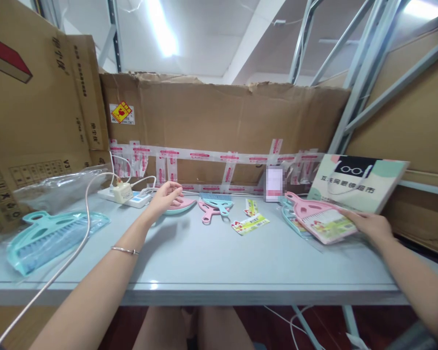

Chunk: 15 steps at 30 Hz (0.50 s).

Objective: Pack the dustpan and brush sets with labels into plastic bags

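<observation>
My right hand (374, 227) grips the edge of a pink mini dustpan (310, 209) with a white-bristled brush and a printed card in it. The pink set lies over a teal dustpan set (291, 219), which is partly covered. My left hand (167, 198) is open with loosely bent fingers, over a stacked pink and teal dustpan (180, 206); whether it touches them I cannot tell. Right of it lie a teal brush (216, 199) and a pink brush (207, 212), overlapping. Two printed cards, a front one (250, 224) and a back one (251, 207), lie mid-table.
A bagged teal dustpan and brush (58, 238) lies at the left, with a white cable (87, 214) crossing it. Behind stand a power strip (131, 198), a phone-like object with a blurred screen (275, 183), a printed box (357, 182) and a taped cardboard wall (219, 116).
</observation>
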Tool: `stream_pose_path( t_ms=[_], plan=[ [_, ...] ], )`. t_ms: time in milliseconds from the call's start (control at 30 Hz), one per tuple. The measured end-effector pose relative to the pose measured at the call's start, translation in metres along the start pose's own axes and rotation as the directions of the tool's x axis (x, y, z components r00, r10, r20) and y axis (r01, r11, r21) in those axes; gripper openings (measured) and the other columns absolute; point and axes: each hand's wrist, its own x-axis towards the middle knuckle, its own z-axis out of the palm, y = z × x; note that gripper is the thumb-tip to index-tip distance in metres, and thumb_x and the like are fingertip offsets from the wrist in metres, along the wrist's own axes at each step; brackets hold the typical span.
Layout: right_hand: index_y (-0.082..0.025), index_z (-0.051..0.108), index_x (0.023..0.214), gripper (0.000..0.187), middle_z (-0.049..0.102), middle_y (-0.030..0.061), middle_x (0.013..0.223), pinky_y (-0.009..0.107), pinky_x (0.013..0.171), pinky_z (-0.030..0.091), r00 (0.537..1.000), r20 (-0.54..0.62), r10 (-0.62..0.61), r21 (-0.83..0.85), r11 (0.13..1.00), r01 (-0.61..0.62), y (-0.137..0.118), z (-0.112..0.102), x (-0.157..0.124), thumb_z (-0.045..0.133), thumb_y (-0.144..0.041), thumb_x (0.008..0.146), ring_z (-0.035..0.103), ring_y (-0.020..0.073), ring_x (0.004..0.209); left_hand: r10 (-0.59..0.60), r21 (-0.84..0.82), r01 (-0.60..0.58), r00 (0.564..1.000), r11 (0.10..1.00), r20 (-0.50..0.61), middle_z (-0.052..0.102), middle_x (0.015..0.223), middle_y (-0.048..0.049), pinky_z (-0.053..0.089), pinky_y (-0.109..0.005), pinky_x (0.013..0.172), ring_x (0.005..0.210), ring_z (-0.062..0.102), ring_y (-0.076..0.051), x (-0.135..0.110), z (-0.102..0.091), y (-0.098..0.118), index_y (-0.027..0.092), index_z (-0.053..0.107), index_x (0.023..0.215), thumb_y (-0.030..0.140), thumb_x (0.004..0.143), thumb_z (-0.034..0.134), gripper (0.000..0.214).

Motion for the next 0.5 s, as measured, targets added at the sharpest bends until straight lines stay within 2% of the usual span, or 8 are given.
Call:
stream_pose_path(
  t_ms=[33, 100, 167, 233, 300, 367, 433, 500],
  plan=[
    [-0.023, 0.051, 0.036, 0.034, 0.056, 0.0137, 0.056, 0.044, 0.063, 0.041, 0.998, 0.051, 0.025, -0.119, 0.993, -0.019, -0.002, 0.003, -0.003, 0.079, -0.032, 0.054, 0.059, 0.0320, 0.071, -0.004, 0.006, 0.004, 1.000, 1.000, -0.001, 0.061, 0.073, 0.0005, 0.051, -0.025, 0.059, 0.061, 0.061, -0.011, 0.000, 0.000, 0.000, 0.016, 0.051, 0.092, 0.043, 0.070, 0.067, 0.038],
    [-0.022, 0.059, 0.048, 0.027, 0.061, 0.0185, 0.077, 0.044, 0.070, 0.041, 0.993, 0.121, 0.005, -0.337, 0.941, 0.036, -0.008, 0.008, -0.010, 0.076, -0.039, 0.058, 0.058, 0.0356, 0.090, -0.011, 0.016, 0.011, 1.000, 1.000, -0.002, 0.061, 0.074, 0.0004, 0.051, -0.025, 0.060, 0.061, 0.061, -0.011, -0.001, -0.001, 0.000, 0.016, 0.051, 0.092, 0.043, 0.071, 0.066, 0.037],
    [-0.019, 0.067, 0.070, 0.023, 0.059, 0.0225, 0.100, 0.044, 0.075, 0.040, 0.985, 0.128, -0.112, -0.459, 0.874, 0.159, -0.012, 0.012, -0.018, 0.071, -0.042, 0.065, 0.053, 0.0371, 0.104, -0.006, 0.017, 0.007, 1.000, 1.000, -0.008, 0.061, 0.075, 0.0005, 0.051, -0.025, 0.059, 0.061, 0.061, -0.010, 0.000, -0.001, 0.000, 0.016, 0.051, 0.093, 0.043, 0.071, 0.065, 0.037],
    [-0.017, 0.066, 0.092, 0.033, 0.054, 0.0248, 0.112, 0.044, 0.079, 0.038, 0.977, 0.104, -0.188, -0.543, 0.812, 0.214, -0.013, 0.014, -0.026, 0.066, -0.042, 0.071, 0.050, 0.0376, 0.110, 0.008, 0.011, -0.008, 1.000, 1.000, -0.017, 0.060, 0.074, 0.0008, 0.050, -0.024, 0.058, 0.061, 0.061, -0.010, 0.001, -0.002, 0.000, 0.016, 0.051, 0.092, 0.043, 0.071, 0.065, 0.037],
    [-0.013, 0.061, 0.105, 0.043, 0.052, 0.0258, 0.114, 0.045, 0.080, 0.036, 0.970, 0.075, -0.230, -0.593, 0.772, 0.229, -0.011, 0.016, -0.033, 0.060, -0.045, 0.075, 0.048, 0.0381, 0.110, 0.025, 0.005, -0.025, 0.999, 1.000, -0.029, 0.060, 0.073, 0.0011, 0.050, -0.023, 0.056, 0.059, 0.060, -0.010, 0.002, -0.002, -0.001, 0.016, 0.051, 0.091, 0.041, 0.070, 0.065, 0.036],
    [-0.010, 0.056, 0.110, 0.051, 0.051, 0.0267, 0.115, 0.046, 0.082, 0.034, 0.969, 0.027, -0.247, -0.609, 0.764, 0.212, -0.008, 0.017, -0.037, 0.057, -0.047, 0.076, 0.046, 0.0392, 0.110, 0.035, 0.006, -0.035, 0.998, 0.999, -0.051, 0.060, 0.071, 0.0012, 0.049, -0.023, 0.055, 0.058, 0.059, -0.010, 0.004, -0.003, -0.002, 0.016, 0.051, 0.090, 0.040, 0.069, 0.065, 0.035],
    [-0.009, 0.054, 0.112, 0.052, 0.050, 0.0275, 0.117, 0.049, 0.083, 0.033, 0.967, -0.048, -0.250, -0.567, 0.804, 0.179, -0.007, 0.018, -0.037, 0.057, -0.047, 0.076, 0.044, 0.0401, 0.110, 0.044, 0.020, -0.043, 0.995, 0.999, -0.091, 0.059, 0.069, 0.0011, 0.048, -0.023, 0.054, 0.057, 0.058, -0.011, 0.005, -0.003, -0.004, 0.016, 0.052, 0.087, 0.040, 0.069, 0.064, 0.033],
    [-0.012, 0.054, 0.111, 0.050, 0.049, 0.0271, 0.120, 0.052, 0.086, 0.031, 0.948, -0.191, -0.254, -0.446, 0.883, 0.146, -0.015, 0.017, -0.035, 0.058, -0.046, 0.075, 0.042, 0.0405, 0.113, 0.066, 0.063, -0.058, 0.990, 0.996, -0.126, 0.058, 0.067, 0.0003, 0.048, -0.024, 0.054, 0.058, 0.058, -0.012, 0.007, -0.004, -0.007, 0.016, 0.054, 0.084, 0.043, 0.070, 0.061, 0.031]
  ],
)
